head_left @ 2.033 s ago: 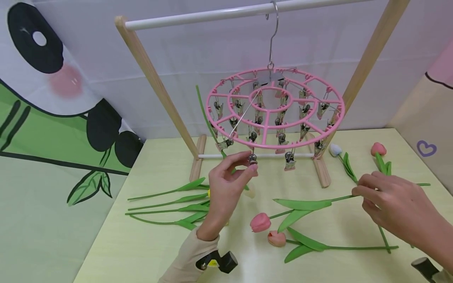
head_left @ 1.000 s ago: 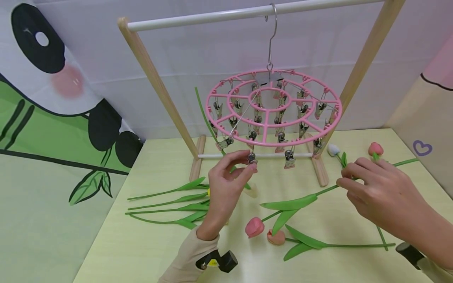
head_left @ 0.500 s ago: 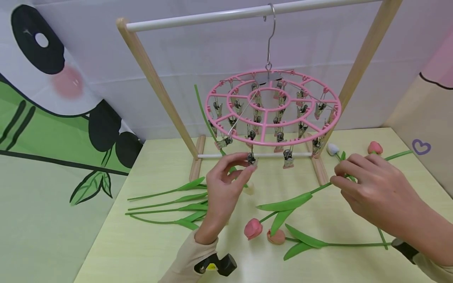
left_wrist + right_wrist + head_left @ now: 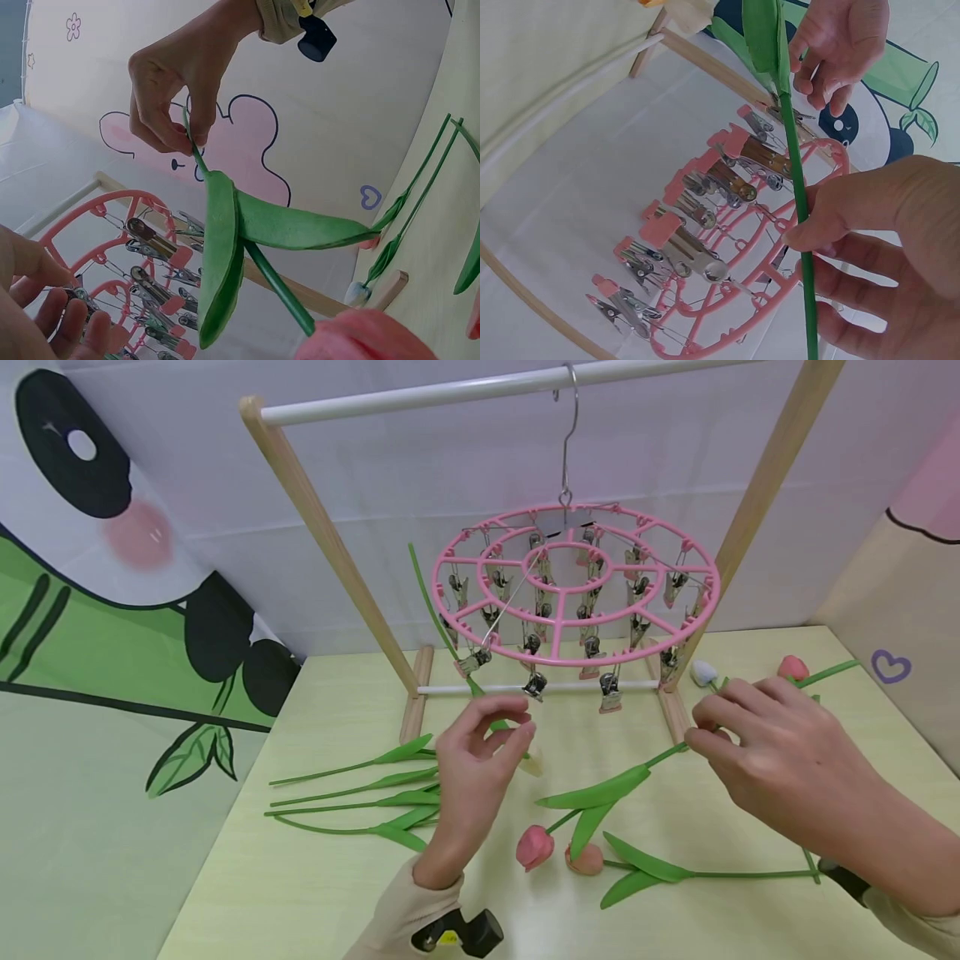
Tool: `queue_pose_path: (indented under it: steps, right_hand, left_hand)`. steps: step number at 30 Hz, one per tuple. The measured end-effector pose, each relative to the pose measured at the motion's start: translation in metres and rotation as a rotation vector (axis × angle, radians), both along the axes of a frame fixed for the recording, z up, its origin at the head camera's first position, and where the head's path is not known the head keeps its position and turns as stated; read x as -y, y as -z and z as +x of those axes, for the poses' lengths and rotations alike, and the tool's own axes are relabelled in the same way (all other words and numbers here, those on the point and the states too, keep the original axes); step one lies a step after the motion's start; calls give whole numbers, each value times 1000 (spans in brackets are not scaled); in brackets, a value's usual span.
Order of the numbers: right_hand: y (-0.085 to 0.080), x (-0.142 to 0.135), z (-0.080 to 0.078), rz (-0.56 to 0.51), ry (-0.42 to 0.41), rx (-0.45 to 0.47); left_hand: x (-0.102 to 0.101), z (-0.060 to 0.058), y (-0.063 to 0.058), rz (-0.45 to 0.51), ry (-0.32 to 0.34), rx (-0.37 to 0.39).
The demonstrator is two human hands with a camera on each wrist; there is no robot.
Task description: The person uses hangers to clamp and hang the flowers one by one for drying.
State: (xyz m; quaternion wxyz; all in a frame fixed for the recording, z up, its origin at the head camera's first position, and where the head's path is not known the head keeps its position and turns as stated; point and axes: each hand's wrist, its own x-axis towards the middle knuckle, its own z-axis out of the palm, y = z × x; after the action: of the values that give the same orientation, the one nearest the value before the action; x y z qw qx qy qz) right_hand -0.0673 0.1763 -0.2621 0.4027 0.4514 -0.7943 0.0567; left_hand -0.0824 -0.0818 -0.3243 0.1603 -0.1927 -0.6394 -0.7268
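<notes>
My right hand (image 4: 772, 743) pinches the green stem of a pink artificial tulip (image 4: 535, 847), lifted over the table's right half; in the right wrist view the stem (image 4: 799, 180) runs between thumb and fingers. The tulip's flower hangs low, its leaves (image 4: 217, 255) spread. My left hand (image 4: 480, 777) is just beneath a metal clip (image 4: 535, 685) dangling from the front rim of the pink round clip hanger (image 4: 558, 643). Its fingers are loosely curled, with nothing seen between them. Another clip (image 4: 474, 662) on the left rim grips an upside-down tulip's stem (image 4: 431, 602).
The hanger hooks over a white bar (image 4: 420, 402) on a wooden-legged stand (image 4: 330, 543). Several tulips (image 4: 360, 789) lie at left. A peach tulip (image 4: 585, 860) lies in front; white (image 4: 703, 673) and pink (image 4: 793, 668) ones lie at the back right.
My right hand has moved left, carrying the pink tulip nearer the hanger. My left hand has let go of the front clip and sits slightly lower.
</notes>
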Motion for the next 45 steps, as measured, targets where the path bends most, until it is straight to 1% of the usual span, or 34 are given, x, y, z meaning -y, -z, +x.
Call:
queue_pose_path:
  steps: [4,8,14,19,25,33,38,45]
  right_hand:
    - [-2,2,0,18,1,3]
    - [-3,4,1,32,4,-1]
    - [-8,7,1,45,3,-9]
    - [-14,11,1,45,-12,-22]
    - [-18,15,2,58,-35,-20]
    - [-22,21,4,126,-36,0]
    - [-25,27,4,147,-55,-4]
    - [-27,31,7,214,-40,6]
  left_hand:
    - [-2,1,-1,2,27,-16]
    - [-3,3,-1,0,34,-22]
    - [-7,8,-5,-9,59,-3]
    - [-12,8,-5,-33,85,0]
    - [-17,9,-5,-37,128,3]
    - [-24,11,-8,-44,175,4]
    - [-25,12,-9,-45,211,-1]
    - [-29,14,-11,-74,265,-8]
